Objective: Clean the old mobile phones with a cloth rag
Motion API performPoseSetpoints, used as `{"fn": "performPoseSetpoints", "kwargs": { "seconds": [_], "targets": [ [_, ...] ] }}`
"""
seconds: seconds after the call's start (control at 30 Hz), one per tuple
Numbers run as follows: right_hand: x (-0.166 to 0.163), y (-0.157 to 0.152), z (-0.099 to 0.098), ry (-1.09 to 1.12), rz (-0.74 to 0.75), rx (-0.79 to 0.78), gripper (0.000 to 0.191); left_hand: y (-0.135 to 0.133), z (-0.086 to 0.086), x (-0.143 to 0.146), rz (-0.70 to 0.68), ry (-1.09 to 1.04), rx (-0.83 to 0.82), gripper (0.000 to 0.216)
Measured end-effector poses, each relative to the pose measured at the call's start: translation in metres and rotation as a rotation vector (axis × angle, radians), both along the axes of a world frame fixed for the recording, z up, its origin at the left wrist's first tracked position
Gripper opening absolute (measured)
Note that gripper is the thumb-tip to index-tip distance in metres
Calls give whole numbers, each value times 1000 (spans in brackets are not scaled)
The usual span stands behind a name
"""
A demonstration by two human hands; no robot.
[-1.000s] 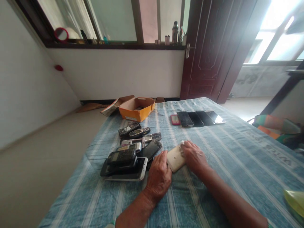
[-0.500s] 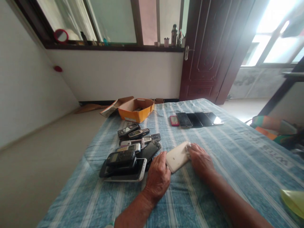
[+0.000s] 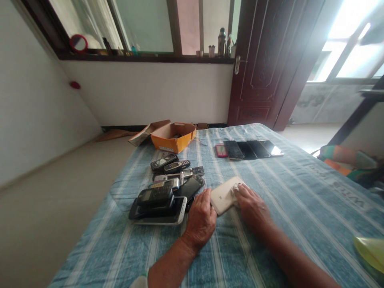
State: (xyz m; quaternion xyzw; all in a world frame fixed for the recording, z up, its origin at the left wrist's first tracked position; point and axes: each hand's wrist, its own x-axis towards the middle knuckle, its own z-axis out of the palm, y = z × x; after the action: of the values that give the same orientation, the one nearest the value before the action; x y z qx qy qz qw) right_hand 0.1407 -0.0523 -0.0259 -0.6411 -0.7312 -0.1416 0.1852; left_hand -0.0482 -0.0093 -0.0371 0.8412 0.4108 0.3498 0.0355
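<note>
A pale gold smartphone (image 3: 222,199) lies back side up on the striped blue cloth, tilted toward the upper right. My left hand (image 3: 200,216) grips its near left edge with the fingers closed. A small white wipe (image 3: 235,189) is pinched under the fingertips of my right hand (image 3: 253,206), pressed on the phone's back toward its right end. Just left of my left hand is a pile of old mobile phones, among them a large white-edged smartphone (image 3: 180,216), a black phone (image 3: 154,197) on top of it and a dark touchscreen phone (image 3: 192,186).
An orange cardboard box (image 3: 172,146) with its lid open stands at the far left of the cloth (image 3: 270,248). Several dark smartphones (image 3: 247,149) lie in a row beside a small pink-edged device (image 3: 221,150). Something yellow-green (image 3: 370,252) sits at the right edge.
My right hand has slid the wipe a little left and inward across the phone's back. My left hand keeps its hold. The view has shifted slightly.
</note>
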Motion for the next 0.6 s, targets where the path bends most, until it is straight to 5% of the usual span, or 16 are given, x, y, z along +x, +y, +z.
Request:
{"fn": "performPoseSetpoints", "kwargs": {
  "seconds": [0.3,0.6],
  "targets": [
    [-37,-12,-5,-47,326,124,33,0,2,-2,-4,23,-23,54],
    [10,2,12,49,-48,-137,40,1,7,2,-12,13,-28,55]
  ]
}}
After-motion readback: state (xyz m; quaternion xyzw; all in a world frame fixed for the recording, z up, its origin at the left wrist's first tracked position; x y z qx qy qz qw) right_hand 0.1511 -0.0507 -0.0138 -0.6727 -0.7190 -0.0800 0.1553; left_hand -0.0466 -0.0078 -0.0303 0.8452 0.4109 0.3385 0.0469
